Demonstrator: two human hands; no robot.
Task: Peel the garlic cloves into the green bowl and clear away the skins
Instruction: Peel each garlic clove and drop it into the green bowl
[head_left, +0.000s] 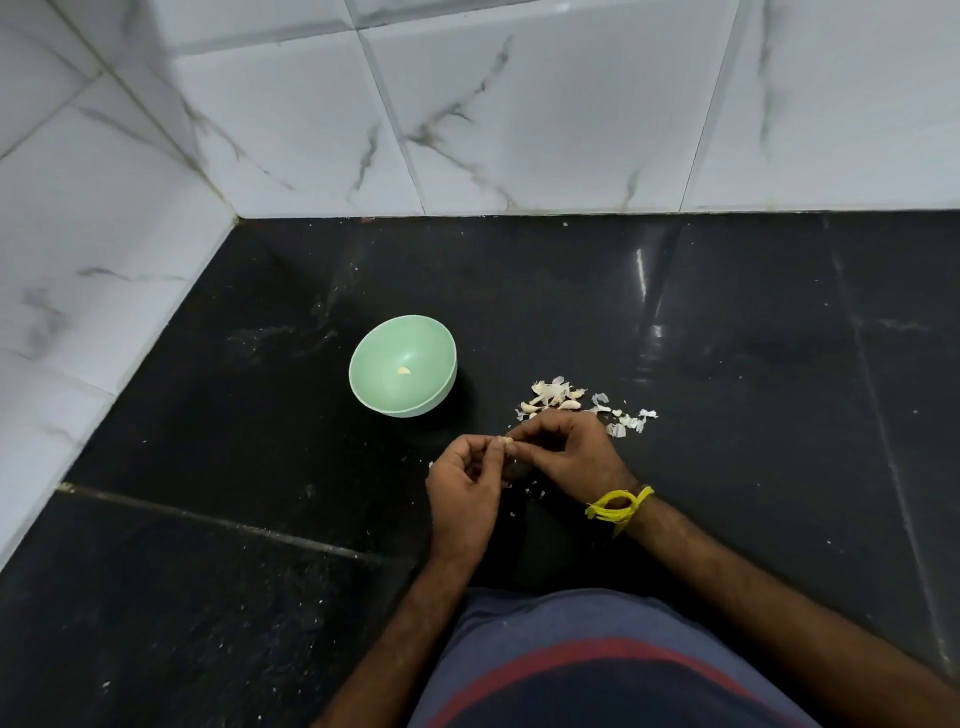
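Observation:
A green bowl (371, 387) stands on the black counter with one peeled clove (403, 370) at its bottom. To its right lies a small heap of garlic cloves (551, 397), and loose white skins (629, 420) trail off to the right of it. In front of the heap, my left hand (467, 486) and my right hand (566, 453) meet. Both pinch one garlic clove (508, 440) between their fingertips. A yellow thread is tied round my right wrist.
White marble-patterned tiled walls (467, 114) enclose the counter (208, 571) at the back and on the left. Tiny skin flakes (530, 491) lie scattered under and around my hands. My torso in a blue shirt fills the bottom edge.

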